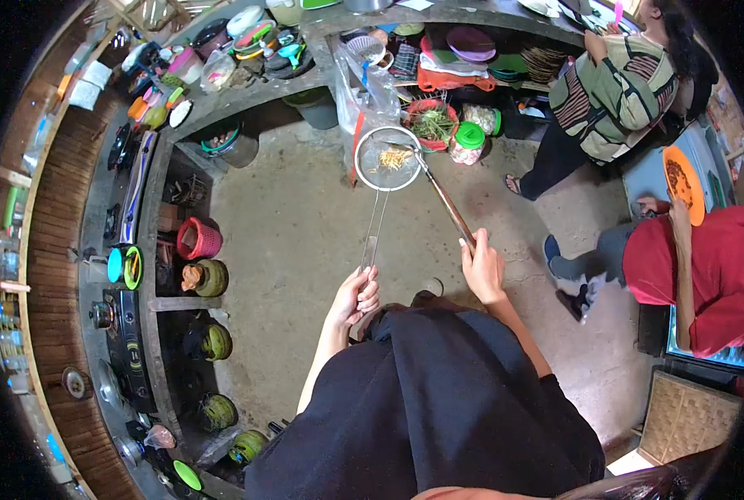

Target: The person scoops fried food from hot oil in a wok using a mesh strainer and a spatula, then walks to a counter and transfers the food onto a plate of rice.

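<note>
While hands [420,282] hold strainer [383,180], spatula tip blurs.

Bare grey floor [297,217], concrete counters [213,107] with open shelves, slatted wooden wall [67,242] at left

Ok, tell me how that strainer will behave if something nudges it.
The strainer looks light for its size, being mostly mesh. Its thin handle is probably stiff, holding the bowl out straight. A nudge could tip it and spill the loose golden bits, since the left hand grips only the handle's far end.
</note>
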Available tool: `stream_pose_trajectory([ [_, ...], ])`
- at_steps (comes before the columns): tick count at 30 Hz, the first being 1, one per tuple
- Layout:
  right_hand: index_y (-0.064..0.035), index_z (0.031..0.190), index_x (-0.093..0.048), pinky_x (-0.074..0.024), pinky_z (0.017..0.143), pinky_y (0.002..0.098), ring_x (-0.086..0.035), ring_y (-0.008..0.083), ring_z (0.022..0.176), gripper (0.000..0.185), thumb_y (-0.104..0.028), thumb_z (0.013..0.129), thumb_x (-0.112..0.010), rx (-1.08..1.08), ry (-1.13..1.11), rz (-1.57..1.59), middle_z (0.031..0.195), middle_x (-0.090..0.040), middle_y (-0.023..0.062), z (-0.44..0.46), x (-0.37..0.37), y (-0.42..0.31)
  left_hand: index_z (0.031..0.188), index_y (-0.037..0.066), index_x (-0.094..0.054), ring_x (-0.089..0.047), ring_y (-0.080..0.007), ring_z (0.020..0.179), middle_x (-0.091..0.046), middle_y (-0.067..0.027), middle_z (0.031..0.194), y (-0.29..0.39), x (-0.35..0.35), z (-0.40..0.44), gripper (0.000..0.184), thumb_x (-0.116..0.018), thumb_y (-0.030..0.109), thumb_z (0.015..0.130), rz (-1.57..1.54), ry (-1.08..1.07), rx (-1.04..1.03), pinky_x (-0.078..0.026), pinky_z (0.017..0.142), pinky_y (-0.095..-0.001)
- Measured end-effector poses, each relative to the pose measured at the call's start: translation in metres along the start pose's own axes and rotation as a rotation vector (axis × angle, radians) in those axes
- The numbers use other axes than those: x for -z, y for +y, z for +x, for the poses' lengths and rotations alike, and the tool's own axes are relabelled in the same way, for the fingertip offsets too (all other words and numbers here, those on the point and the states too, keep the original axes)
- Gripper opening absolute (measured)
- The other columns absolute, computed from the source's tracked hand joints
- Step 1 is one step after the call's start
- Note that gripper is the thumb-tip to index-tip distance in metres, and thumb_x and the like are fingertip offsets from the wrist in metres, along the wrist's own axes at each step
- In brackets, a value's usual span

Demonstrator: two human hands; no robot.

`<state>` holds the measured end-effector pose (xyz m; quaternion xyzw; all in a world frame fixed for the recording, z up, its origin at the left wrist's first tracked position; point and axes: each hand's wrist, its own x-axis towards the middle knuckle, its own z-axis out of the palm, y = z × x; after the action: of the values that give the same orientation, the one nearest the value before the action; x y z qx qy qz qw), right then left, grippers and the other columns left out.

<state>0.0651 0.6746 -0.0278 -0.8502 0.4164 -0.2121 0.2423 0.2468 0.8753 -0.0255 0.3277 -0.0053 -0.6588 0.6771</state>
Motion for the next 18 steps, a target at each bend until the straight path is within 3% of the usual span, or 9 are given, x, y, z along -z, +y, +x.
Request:
stream_pose_trajectory([
  [7, -0.0057, 0.092, -0.039, -0.0432, 0.054, 0.0474, -0.058, 0.0394, 0.062, 0.022, -0.021, 0.086, -0.053, -0.013, -0.136, 0.014, 0.067, -0.060, 0.0174, -0.052, -0.002, -0.034, 0.084, 0.009, -0.040, -0.021, -0.0051, 0.033, -0.026, 0.0057, 0.045, -0.022, 0.009, -0.059, 0.018, -0.029, 0.020, 0.095, 0.003, 0.008, -0.058, -0.019, 0.032, -0.0207],
  [18, -0.0073, 0.091, -0.039, -0.0416, 0.055, 0.0478, -0.057, 0.0407, 0.066, 0.021, -0.022, 0.085, -0.054, -0.020, -0.077, 0.200, 0.069, -0.060, 0.0184, -0.152, -0.009, -0.059, 0.085, 0.010, -0.041, -0.020, -0.0054, 0.032, -0.026, 0.0056, 0.046, -0.079, 0.036, -0.156, 0.019, -0.030, 0.020, 0.096, -0.050, 0.052, -0.096, -0.018, 0.031, -0.0210],
])
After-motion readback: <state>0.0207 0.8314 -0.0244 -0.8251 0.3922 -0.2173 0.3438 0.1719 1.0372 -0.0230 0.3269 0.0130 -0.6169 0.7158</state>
